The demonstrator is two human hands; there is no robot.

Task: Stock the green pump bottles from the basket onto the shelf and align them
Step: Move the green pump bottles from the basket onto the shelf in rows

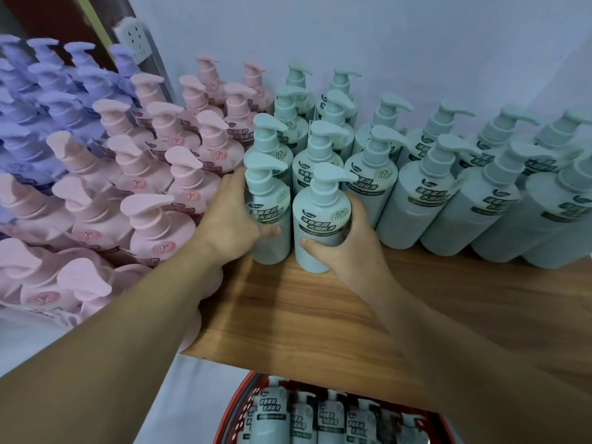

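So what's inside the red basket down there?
More green pump bottles stand packed inside the red basket. The right arm and the picture's bottom edge cover part of it, so how many are left cannot be seen.

The green bottle [320,219] in my right grip [346,251] carries a label reading 清香柔润 over 水润丝滑, with a round 浴 mark. The pink bottles' [160,232] mark is too blurred to read.

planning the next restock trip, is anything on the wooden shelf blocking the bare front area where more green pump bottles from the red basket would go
Nothing visible does: the wooden shelf front is bare. Both hands grip green pump bottles behind it, above the red basket.
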